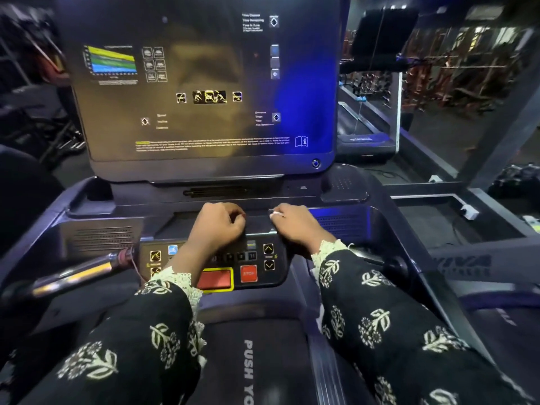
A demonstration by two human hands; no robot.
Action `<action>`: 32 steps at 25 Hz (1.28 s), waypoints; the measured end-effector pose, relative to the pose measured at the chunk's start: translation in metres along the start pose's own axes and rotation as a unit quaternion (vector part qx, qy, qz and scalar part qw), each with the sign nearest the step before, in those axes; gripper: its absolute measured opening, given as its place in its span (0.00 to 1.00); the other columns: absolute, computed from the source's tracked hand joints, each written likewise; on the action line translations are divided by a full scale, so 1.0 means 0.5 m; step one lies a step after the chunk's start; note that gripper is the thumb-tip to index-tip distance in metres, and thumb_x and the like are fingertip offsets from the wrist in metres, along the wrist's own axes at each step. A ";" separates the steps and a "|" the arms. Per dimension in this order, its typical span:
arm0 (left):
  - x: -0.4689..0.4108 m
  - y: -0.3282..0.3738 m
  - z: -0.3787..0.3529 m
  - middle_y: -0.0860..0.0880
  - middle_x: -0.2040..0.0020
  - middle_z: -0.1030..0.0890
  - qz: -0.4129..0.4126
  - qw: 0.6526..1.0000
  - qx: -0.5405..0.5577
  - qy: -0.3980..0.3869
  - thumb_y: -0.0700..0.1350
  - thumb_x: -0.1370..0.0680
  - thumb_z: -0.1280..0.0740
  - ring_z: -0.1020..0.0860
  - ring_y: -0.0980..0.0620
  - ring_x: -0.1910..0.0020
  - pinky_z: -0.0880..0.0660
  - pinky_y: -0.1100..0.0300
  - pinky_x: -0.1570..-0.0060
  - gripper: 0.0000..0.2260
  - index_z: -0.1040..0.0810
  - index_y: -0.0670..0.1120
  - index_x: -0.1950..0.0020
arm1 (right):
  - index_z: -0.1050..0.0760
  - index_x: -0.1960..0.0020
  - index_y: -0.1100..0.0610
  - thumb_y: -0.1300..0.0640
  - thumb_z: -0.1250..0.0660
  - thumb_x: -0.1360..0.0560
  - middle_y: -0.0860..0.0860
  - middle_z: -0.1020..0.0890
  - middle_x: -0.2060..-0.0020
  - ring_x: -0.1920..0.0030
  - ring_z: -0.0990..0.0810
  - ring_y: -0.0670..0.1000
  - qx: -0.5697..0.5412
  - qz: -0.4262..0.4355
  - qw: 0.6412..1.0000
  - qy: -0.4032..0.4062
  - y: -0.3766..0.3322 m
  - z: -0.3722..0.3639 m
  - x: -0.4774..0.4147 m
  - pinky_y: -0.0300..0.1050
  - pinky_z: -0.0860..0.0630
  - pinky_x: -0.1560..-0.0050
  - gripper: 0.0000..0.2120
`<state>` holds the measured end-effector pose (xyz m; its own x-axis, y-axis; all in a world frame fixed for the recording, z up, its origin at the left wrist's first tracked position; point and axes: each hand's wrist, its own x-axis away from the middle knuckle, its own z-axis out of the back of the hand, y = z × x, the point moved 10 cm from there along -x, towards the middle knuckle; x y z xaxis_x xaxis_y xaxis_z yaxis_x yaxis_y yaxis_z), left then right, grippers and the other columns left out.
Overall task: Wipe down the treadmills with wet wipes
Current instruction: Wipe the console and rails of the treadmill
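Two curled at console ledge (258,225): left hand (214,226), right hand (295,226); screen (204,83) behind.

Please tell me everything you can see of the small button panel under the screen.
The button panel is a dark, glossy, plastic-looking plate below the screen, tilted toward the person. It carries a red stop button, a larger red pad framed in yellow, two arrow keys at its right and yellow icons at its left. The left hand and right hand reach over it; their wrists hide part of it.
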<state>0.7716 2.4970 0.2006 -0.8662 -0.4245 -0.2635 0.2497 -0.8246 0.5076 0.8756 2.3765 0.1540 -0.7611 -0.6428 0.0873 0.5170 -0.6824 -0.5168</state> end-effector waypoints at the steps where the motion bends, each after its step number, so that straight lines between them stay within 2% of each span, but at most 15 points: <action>1: -0.004 -0.015 0.001 0.46 0.59 0.15 0.000 1.000 -0.011 -0.008 0.52 0.32 0.42 0.18 0.46 0.56 0.25 0.59 0.53 0.19 0.15 0.47 0.53 | 0.28 0.36 0.62 0.52 0.42 0.22 0.61 0.25 0.37 0.38 0.27 0.62 0.021 -0.016 1.000 0.003 -0.005 -0.008 -0.007 0.47 0.31 0.41 0.20; 3: -0.011 -0.022 -0.007 0.47 0.58 0.15 -0.016 0.998 -0.050 -0.045 0.53 0.30 0.41 0.18 0.46 0.54 0.26 0.59 0.54 0.18 0.15 0.49 0.52 | 0.30 0.36 0.63 0.50 0.40 0.25 0.62 0.27 0.39 0.41 0.26 0.61 0.040 -0.037 0.998 0.013 -0.015 -0.018 -0.015 0.49 0.27 0.44 0.23; 5: -0.016 -0.017 -0.017 0.50 0.60 0.16 -0.038 0.988 -0.112 -0.097 0.51 0.25 0.37 0.19 0.48 0.56 0.30 0.62 0.57 0.12 0.16 0.53 0.49 | 0.27 0.38 0.65 0.50 0.42 0.24 0.62 0.25 0.40 0.39 0.27 0.60 0.073 -0.041 0.996 0.003 -0.034 -0.023 -0.021 0.49 0.28 0.40 0.22; 7: -0.021 -0.020 -0.018 0.55 0.64 0.20 -0.047 0.984 -0.114 -0.130 0.47 0.23 0.35 0.22 0.53 0.60 0.33 0.64 0.59 0.09 0.16 0.56 0.48 | 0.24 0.40 0.65 0.50 0.45 0.22 0.61 0.23 0.41 0.37 0.28 0.59 0.106 -0.013 0.994 0.010 -0.059 -0.011 -0.022 0.47 0.30 0.38 0.23; 9: -0.026 -0.034 -0.017 0.57 0.64 0.20 -0.045 0.985 -0.083 -0.142 0.47 0.23 0.35 0.23 0.56 0.61 0.32 0.63 0.58 0.09 0.16 0.57 0.49 | 0.22 0.44 0.63 0.48 0.44 0.23 0.60 0.21 0.43 0.39 0.25 0.59 0.117 0.005 0.993 0.005 -0.068 -0.015 -0.021 0.46 0.30 0.41 0.21; 12: -0.028 -0.050 -0.018 0.57 0.55 0.15 -0.046 0.990 -0.031 -0.130 0.54 0.28 0.39 0.20 0.56 0.54 0.29 0.62 0.52 0.13 0.15 0.58 0.52 | 0.22 0.50 0.61 0.51 0.45 0.24 0.59 0.20 0.46 0.41 0.24 0.59 0.091 0.025 0.995 0.014 -0.073 -0.040 -0.008 0.44 0.30 0.46 0.18; 14: -0.028 -0.055 -0.021 0.58 0.53 0.15 -0.049 0.991 -0.013 -0.123 0.55 0.30 0.42 0.20 0.58 0.51 0.30 0.64 0.52 0.17 0.15 0.58 0.52 | 0.26 0.40 0.64 0.50 0.45 0.22 0.62 0.25 0.39 0.35 0.30 0.59 0.097 0.000 0.995 0.028 -0.062 -0.041 -0.002 0.45 0.34 0.38 0.21; 15: -0.028 -0.057 -0.024 0.59 0.52 0.15 -0.049 0.991 -0.008 -0.123 0.55 0.30 0.42 0.20 0.59 0.51 0.30 0.65 0.52 0.17 0.15 0.58 0.52 | 0.30 0.34 0.66 0.48 0.44 0.22 0.63 0.30 0.34 0.31 0.35 0.60 0.092 -0.025 0.995 0.025 -0.052 -0.037 0.002 0.46 0.38 0.33 0.25; 17: -0.027 -0.060 -0.023 0.59 0.52 0.15 -0.048 0.992 0.002 -0.118 0.56 0.30 0.42 0.20 0.59 0.52 0.29 0.64 0.52 0.17 0.15 0.57 0.51 | 0.36 0.30 0.68 0.47 0.43 0.21 0.64 0.38 0.30 0.29 0.40 0.61 0.077 -0.071 0.995 0.002 -0.037 -0.031 0.003 0.48 0.40 0.31 0.29; 21: -0.027 -0.059 -0.020 0.54 0.57 0.15 -0.042 0.995 -0.001 -0.092 0.48 0.23 0.35 0.21 0.56 0.60 0.33 0.62 0.60 0.09 0.15 0.55 0.52 | 0.25 0.39 0.65 0.55 0.40 0.23 0.62 0.27 0.38 0.38 0.28 0.62 0.094 -0.099 0.988 0.067 -0.045 0.009 -0.028 0.47 0.30 0.39 0.18; 24: -0.028 -0.066 -0.020 0.54 0.59 0.15 -0.031 0.996 0.008 -0.078 0.47 0.23 0.35 0.23 0.57 0.63 0.32 0.62 0.60 0.09 0.15 0.55 0.52 | 0.21 0.46 0.64 0.56 0.38 0.25 0.62 0.20 0.47 0.44 0.22 0.62 0.097 -0.079 0.992 0.035 -0.068 -0.003 -0.043 0.47 0.25 0.48 0.14; 26: -0.029 -0.079 -0.017 0.54 0.63 0.17 -0.012 0.998 0.004 -0.059 0.47 0.24 0.36 0.24 0.56 0.65 0.29 0.61 0.61 0.09 0.15 0.54 0.53 | 0.22 0.45 0.64 0.59 0.38 0.24 0.62 0.20 0.46 0.44 0.21 0.62 0.101 -0.090 0.989 0.063 -0.067 0.010 -0.041 0.47 0.24 0.48 0.13; 28: -0.024 -0.090 -0.004 0.53 0.70 0.23 0.021 0.999 -0.027 -0.017 0.48 0.25 0.37 0.25 0.51 0.68 0.29 0.59 0.64 0.10 0.16 0.52 0.54 | 0.23 0.43 0.63 0.59 0.40 0.23 0.61 0.21 0.44 0.42 0.23 0.61 0.135 -0.085 0.983 0.092 -0.075 0.016 -0.028 0.47 0.25 0.46 0.13; 32: -0.015 -0.096 0.007 0.49 0.71 0.25 0.058 0.995 -0.076 0.011 0.50 0.26 0.39 0.23 0.44 0.66 0.32 0.59 0.67 0.11 0.19 0.48 0.60 | 0.23 0.40 0.62 0.54 0.44 0.22 0.60 0.23 0.39 0.38 0.26 0.60 0.187 -0.025 0.982 0.031 -0.096 -0.018 -0.021 0.46 0.28 0.42 0.18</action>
<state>0.7645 2.5411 0.1807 -0.8183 -0.5274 -0.2286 0.4120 -0.8155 0.4065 0.8553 2.4191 0.1702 -0.8049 -0.5916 0.0470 0.5780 -0.7993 -0.1643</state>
